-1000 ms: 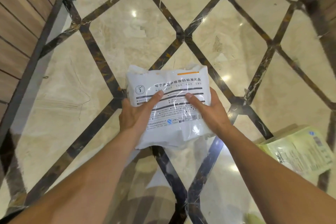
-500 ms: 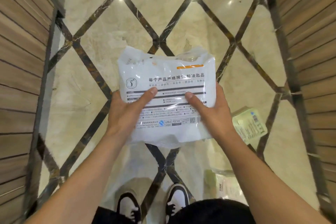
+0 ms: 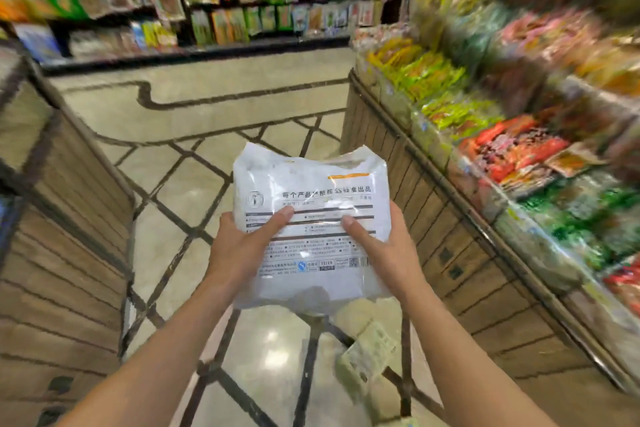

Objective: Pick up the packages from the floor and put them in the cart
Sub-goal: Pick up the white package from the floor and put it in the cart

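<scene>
1. Package [image 3: 311, 218], white, mid-frame, held off the floor; left hand [image 3: 239, 250] and right hand [image 3: 384, 250] grip its sides, thumbs pressed flat on the front.
2. Best kept level, grip firm on slippery plastic; cart not visible yet.
3. Green package [image 3: 367, 354] lying on the marble floor [image 3: 194, 184], lower middle.
4. Snack shelves [image 3: 519, 114] blurred at right and top.

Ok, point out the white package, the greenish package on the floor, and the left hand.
white package [image 3: 311, 184], head view, upper printed face.
greenish package [image 3: 369, 355], head view, its middle.
left hand [image 3: 242, 246], head view, back of hand.
</scene>
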A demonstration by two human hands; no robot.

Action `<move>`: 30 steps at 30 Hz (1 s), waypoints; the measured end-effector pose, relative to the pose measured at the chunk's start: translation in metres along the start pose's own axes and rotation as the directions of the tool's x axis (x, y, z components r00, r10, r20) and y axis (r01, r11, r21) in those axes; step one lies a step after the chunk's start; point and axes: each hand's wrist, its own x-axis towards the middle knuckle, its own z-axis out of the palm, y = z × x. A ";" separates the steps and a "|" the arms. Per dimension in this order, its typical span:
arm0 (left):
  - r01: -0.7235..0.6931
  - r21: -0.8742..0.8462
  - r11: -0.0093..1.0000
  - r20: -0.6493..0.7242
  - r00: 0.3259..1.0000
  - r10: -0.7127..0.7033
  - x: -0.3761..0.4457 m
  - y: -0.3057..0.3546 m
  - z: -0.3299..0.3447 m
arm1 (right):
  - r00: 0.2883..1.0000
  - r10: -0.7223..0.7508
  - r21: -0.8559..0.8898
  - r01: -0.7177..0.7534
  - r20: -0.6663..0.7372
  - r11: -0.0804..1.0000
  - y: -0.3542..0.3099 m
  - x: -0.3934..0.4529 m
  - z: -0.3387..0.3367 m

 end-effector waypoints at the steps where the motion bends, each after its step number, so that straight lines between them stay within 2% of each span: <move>1: -0.031 0.019 0.999 0.011 0.999 0.030 -0.003 0.027 0.005 | 0.999 -0.033 0.013 0.034 -0.026 0.999 -0.023 0.000 -0.017; 6: -0.242 0.024 0.970 0.154 0.960 0.235 -0.023 0.141 0.039 | 0.962 -0.168 -0.003 0.171 -0.214 0.985 -0.111 -0.011 -0.094; 9: -0.340 -0.023 0.940 0.286 0.899 0.332 -0.041 0.189 0.064 | 0.915 -0.218 -0.031 0.221 -0.339 0.975 -0.147 -0.036 -0.135; 12: -0.385 -0.063 0.921 0.430 0.822 0.373 -0.070 0.226 0.093 | 0.854 -0.235 -0.109 0.208 -0.464 0.972 -0.168 -0.074 -0.172; 16: -0.456 -0.163 0.875 0.590 0.665 0.457 -0.119 0.253 0.135 | 0.735 -0.218 -0.147 0.162 -0.641 0.976 -0.181 -0.136 -0.211; 22: -0.398 -0.231 0.888 0.830 0.395 0.394 -0.202 0.264 0.203 | 0.502 -0.146 -0.120 0.084 -0.852 0.989 -0.189 -0.255 -0.251; 26: -0.407 -0.268 0.873 0.908 0.196 0.370 -0.282 0.255 0.247 | 0.334 -0.132 -0.138 0.004 -0.933 0.990 -0.188 -0.344 -0.274; 30: -0.460 -0.355 0.814 0.919 -0.015 0.393 -0.383 0.235 0.272 | 0.156 -0.111 -0.124 -0.076 -0.981 0.989 -0.186 -0.444 -0.285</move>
